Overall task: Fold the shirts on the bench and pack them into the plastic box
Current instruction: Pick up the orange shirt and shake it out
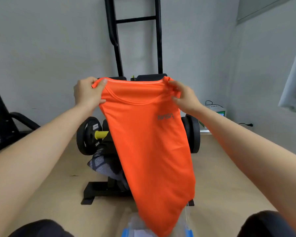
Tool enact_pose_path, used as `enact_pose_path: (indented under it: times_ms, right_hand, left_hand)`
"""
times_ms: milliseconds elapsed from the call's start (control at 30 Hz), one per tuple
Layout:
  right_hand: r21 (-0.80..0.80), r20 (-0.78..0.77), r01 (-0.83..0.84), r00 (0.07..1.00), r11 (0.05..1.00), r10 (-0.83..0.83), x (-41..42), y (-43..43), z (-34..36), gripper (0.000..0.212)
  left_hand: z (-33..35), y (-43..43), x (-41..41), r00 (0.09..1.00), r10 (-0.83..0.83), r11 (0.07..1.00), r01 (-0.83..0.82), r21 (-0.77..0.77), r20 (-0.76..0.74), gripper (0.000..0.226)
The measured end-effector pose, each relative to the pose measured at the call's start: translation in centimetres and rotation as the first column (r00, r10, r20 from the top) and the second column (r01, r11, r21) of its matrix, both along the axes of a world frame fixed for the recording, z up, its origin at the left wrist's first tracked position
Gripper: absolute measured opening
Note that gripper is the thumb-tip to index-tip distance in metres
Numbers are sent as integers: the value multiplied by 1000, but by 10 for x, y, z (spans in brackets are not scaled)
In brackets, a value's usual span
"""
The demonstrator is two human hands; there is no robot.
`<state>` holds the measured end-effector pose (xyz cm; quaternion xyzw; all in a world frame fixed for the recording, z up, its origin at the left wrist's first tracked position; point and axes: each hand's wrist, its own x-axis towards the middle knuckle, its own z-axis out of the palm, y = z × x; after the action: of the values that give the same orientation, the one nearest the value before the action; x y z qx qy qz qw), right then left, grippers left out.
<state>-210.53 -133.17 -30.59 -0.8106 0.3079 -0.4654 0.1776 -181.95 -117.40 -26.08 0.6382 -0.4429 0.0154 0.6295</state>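
Orange shirt point(149, 142) hangs (collar up) from left hand point(86, 94) and right hand point(184, 96), each pinching a shoulder

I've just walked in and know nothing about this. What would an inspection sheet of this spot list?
Surface: bench, mostly hidden behind the shirt; a grey garment lies on it.
Job's things: shirt orange, held up, unfolded; box at the bottom edge, contents unclear.
Clutter: weight plates beside the bench.
Grippers: left hand and right hand each pinch a shoulder of the shirt.
Cables: black cable on the floor by the wall.
Surroundings: grey wall, wooden floor, chair at left, black frame behind.
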Motion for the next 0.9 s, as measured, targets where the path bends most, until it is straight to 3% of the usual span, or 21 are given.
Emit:
enact_pose_path:
  times_ms: [200,433,567,700,900]
  right_hand:
    - [79,-53,-28,998,996,32,39,-9,17,64]
    - [256,-75,-39,995,966,61,97,-35,-7,58]
    - [402,45,-124,992,907,116,122,-49,-37,52]
    - [566,188,-258,965,783,183,135,-65,-57,46]
    - [500,84,-183,983,846,163,157,-108,-77,48]
  left_hand:
    - [7,4,49,999,34,999,-34,-12,19,22]
    - [-46,-24,88,966,15,993,16,115,-260,16]
    - [-76,-42,102,889,-21,992,75,100,-457,18]
    - [-100,-56,124,833,-52,980,150,134,-552,18]
    - [-127,-88,157,861,-29,976,134,171,-509,25]
